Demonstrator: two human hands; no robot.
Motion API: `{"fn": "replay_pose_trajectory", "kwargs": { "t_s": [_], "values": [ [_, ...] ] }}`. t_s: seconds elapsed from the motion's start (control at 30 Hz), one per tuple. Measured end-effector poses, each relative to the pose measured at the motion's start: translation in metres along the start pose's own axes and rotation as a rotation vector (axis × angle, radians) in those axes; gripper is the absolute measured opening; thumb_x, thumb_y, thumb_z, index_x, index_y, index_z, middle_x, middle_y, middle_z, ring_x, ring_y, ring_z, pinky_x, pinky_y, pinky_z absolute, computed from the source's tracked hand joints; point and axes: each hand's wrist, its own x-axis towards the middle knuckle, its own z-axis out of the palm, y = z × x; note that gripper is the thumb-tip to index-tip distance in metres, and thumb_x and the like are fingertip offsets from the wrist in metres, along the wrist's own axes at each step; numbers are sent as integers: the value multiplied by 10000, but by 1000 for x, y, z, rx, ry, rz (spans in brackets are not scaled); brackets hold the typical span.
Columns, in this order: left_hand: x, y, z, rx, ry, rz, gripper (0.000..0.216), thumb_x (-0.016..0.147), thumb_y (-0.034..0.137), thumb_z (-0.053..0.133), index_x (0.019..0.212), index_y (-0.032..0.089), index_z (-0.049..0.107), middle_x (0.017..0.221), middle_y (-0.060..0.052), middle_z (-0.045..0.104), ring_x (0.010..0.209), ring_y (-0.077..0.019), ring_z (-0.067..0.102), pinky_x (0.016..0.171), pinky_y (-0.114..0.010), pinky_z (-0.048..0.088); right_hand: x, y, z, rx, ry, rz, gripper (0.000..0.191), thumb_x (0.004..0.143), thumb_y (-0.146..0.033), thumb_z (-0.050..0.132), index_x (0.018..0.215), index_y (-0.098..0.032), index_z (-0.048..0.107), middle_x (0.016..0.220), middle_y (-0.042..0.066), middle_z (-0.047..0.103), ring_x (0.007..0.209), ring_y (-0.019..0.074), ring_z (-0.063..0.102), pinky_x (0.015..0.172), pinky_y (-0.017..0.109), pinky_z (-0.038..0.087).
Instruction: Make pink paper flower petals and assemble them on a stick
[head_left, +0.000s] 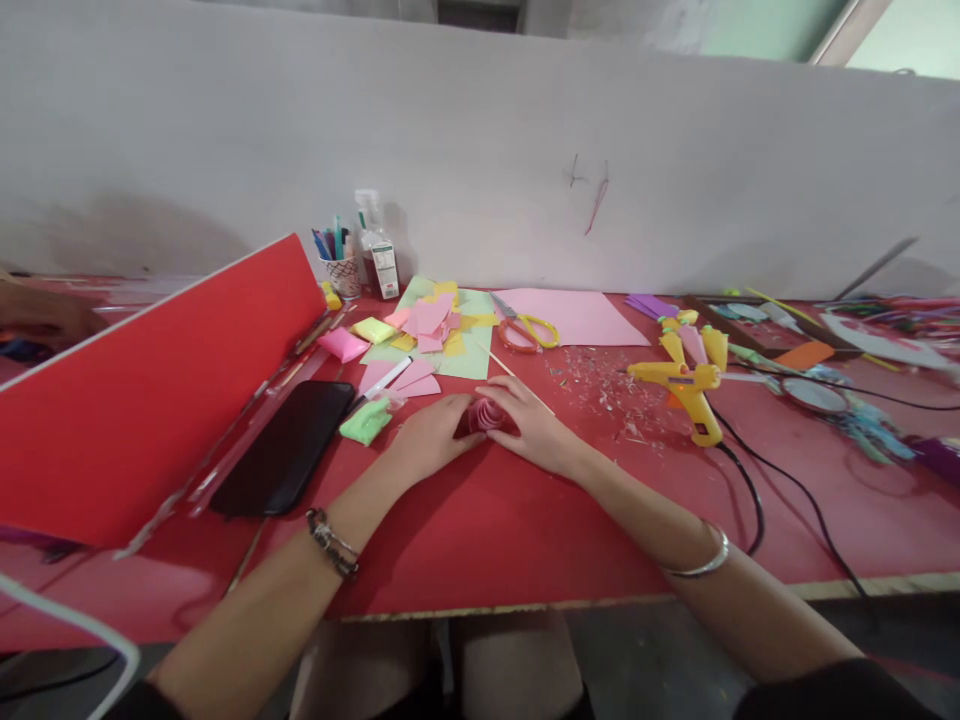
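Between the fingers of both hands, low over the red tabletop, is a pink paper coil [487, 413] rolled into a spiral like a flower. My left hand [435, 438] curves around its left side, thumb toward me. My right hand [538, 428] closes on it from the right, fingers bent over the top. Part of the coil is hidden by the fingers. Just beyond the right hand lies a thin wooden stick [499, 361]. A light green packet [366, 422] and a white marker [388, 377] rest left of my left hand, near pink paper pieces [416, 378].
Scissors [529, 331] lie ahead by a pink sheet [592, 315]. A yellow glue gun [694, 395] with a black cord stands at right, beside scattered scraps [611, 395]. At left are a black phone [285, 450], a leaning red board [165, 390], a pen cup [342, 275] and a bottle [381, 260].
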Motion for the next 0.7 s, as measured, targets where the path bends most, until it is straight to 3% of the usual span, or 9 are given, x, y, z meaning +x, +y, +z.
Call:
{"fn": "replay_pose_trajectory", "kwargs": {
  "t_s": [0.2, 0.33, 0.7],
  "values": [
    [0, -7, 1, -109, -2, 64, 410, 700, 249, 581, 1084, 166, 464, 1098, -110, 558, 988, -236, 539, 821, -395, 435, 0, 1, -5, 3, -49, 148, 303, 704, -212, 567, 995, -155, 504, 900, 69, 485, 833, 180, 511, 743, 344, 442],
    [1, -9, 2, -118, -5, 78, 318, 713, 210, 566, 1020, 158, 502, 997, -99, 592, 929, -223, 558, 781, -384, 452, 1, 0, -8, 50, -76, 136, 179, 711, -182, 564, 885, -151, 537, 819, 39, 497, 719, 132, 497, 669, 285, 426],
    [2, -4, 3, -202, 49, 120, 346, 726, 134, 560, 1057, 135, 457, 1074, -113, 566, 986, -199, 526, 835, -368, 429, 4, -1, -8, 80, -38, 32, 257, 698, -105, 546, 953, -128, 519, 813, 50, 530, 687, 124, 481, 584, 242, 388]
  ]
}}
